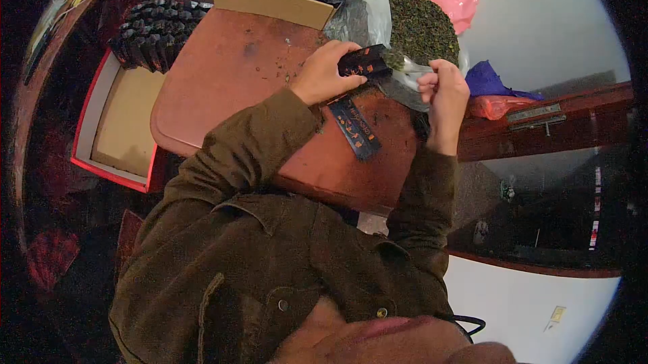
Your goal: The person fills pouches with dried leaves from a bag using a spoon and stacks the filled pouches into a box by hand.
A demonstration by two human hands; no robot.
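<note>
My left hand (327, 72) grips a black pouch with orange print (361, 62), thumb and fingers around its near end. The pouch's far end points right, toward a spoon (413, 67) that bears dark green leaves at its mouth. The spoon's handle is pinched in my right hand (445, 87). Just behind lies a large heap of dried green leaves (425, 23) in a clear plastic bag (376, 9). Another printed black pouch (356, 130) lies flat on the red-brown table (229, 70), below my left hand.
A cardboard box (270, 7) of black pouches stands at the table's back. Filled black packets (158, 34) are massed at the left, above a red-edged box (128, 121). Pink plastic (459, 6) and a purple bag (493, 82) lie at the right. Crumbs dot the tabletop.
</note>
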